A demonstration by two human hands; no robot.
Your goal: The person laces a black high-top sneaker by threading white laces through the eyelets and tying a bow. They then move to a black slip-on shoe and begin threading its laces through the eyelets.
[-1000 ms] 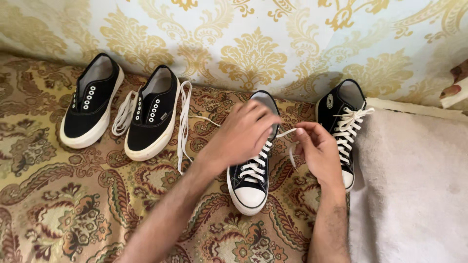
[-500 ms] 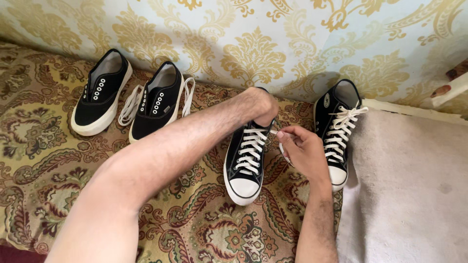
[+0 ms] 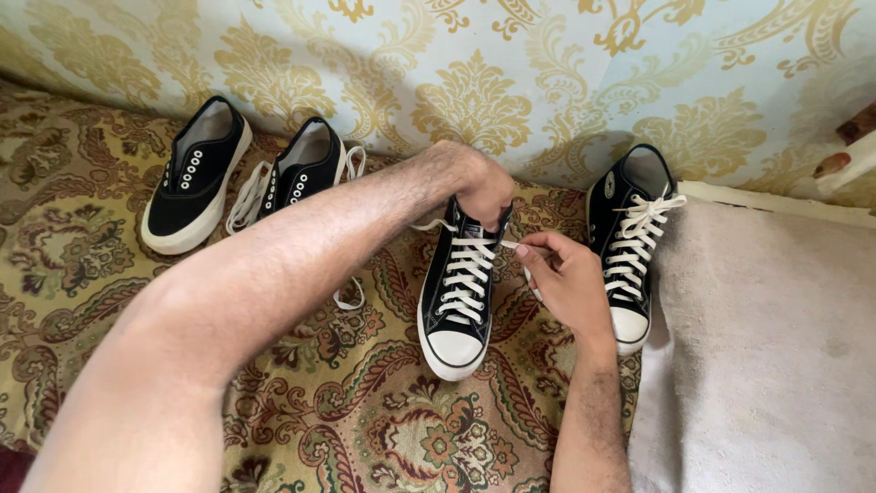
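A black high-top sneaker [image 3: 456, 306] with white laces and a white toe cap stands on the patterned cloth, toe towards me. My left hand [image 3: 482, 190] grips the top of its collar, the forearm crossing the view from the lower left. My right hand [image 3: 564, 278] is beside the shoe's right side and pinches the end of its white lace [image 3: 511, 245], pulled out sideways from the top eyelets. A second lace end trails off to the left.
The matching laced high-top [image 3: 630, 242] stands to the right. Two black low sneakers [image 3: 193, 178] [image 3: 306, 164] without laces stand at the back left, with loose white laces [image 3: 246, 196] between them. A beige fleece blanket [image 3: 766, 365] covers the right; a patterned wall is behind.
My left hand moved from over the shoe's tongue to its collar, and its forearm now stretches across the view. My right hand keeps the lace end and pulls it taut.
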